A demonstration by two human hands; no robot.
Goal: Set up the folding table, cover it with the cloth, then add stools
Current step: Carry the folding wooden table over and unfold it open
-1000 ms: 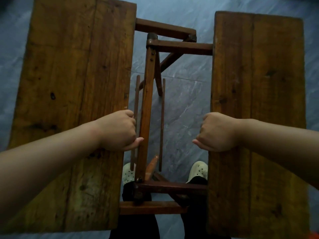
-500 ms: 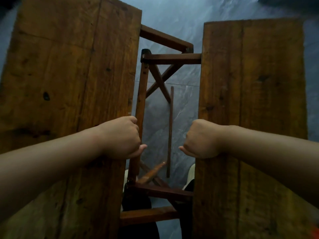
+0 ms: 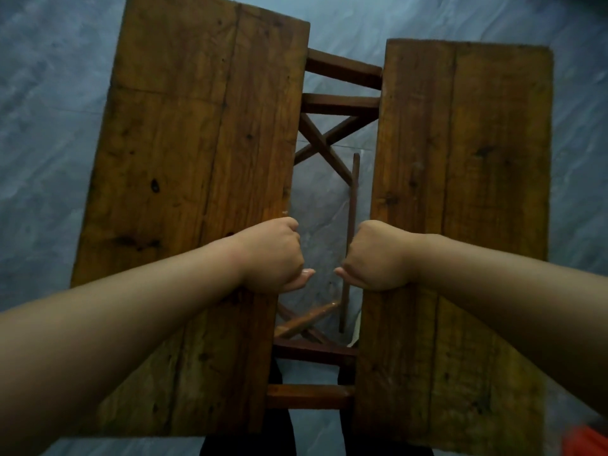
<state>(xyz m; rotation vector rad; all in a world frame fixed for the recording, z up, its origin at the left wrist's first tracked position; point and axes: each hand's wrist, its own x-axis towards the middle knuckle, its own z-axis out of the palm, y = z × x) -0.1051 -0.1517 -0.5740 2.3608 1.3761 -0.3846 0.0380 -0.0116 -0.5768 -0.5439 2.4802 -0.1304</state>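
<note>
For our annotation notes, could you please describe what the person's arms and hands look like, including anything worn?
The left forearm and right forearm are bare as far as the view reaches: no sleeves, watch or bracelet. The left hand and right hand wear no gloves, and no rings are visible.

Dim, bluish, soft wide-angle distortion

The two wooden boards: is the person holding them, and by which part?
Yes. The left hand grips the left board by its inner edge, midway along; the right hand grips the right board the same way.
</note>
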